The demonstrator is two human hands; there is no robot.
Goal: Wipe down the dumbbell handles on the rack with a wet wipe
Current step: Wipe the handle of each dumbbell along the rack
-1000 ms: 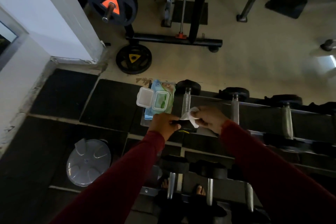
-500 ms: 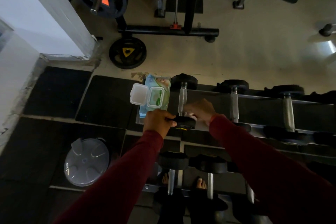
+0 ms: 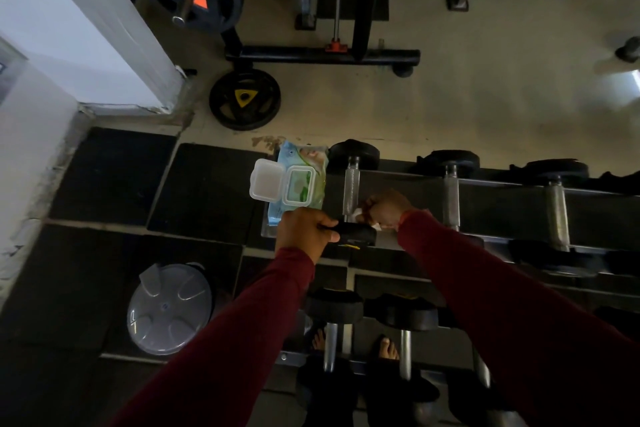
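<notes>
A dark rack (image 3: pixel 502 184) holds a row of dumbbells with knurled metal handles. My left hand (image 3: pixel 304 230) grips the near black head (image 3: pixel 356 234) of the leftmost dumbbell. My right hand (image 3: pixel 384 208) is closed around a white wet wipe (image 3: pixel 360 213), pressed against the lower end of that dumbbell's handle (image 3: pixel 350 189). Only a small part of the wipe shows between my fingers. A blue pack of wet wipes (image 3: pixel 301 180) lies at the rack's left end with its lid flipped open.
Two more top-row dumbbell handles (image 3: pixel 452 198) (image 3: pixel 557 215) lie to the right. A lower row of dumbbells (image 3: pixel 334 312) sits near my bare feet. A round grey lid (image 3: pixel 169 308) rests on the black mats. Weight plates (image 3: pixel 246 99) and a black machine frame (image 3: pixel 322 54) stand beyond.
My right hand, which held the wipe loosely beside the handle, has closed on it and pressed it to the lower end of the leftmost handle. My left hand stays on the dumbbell head.
</notes>
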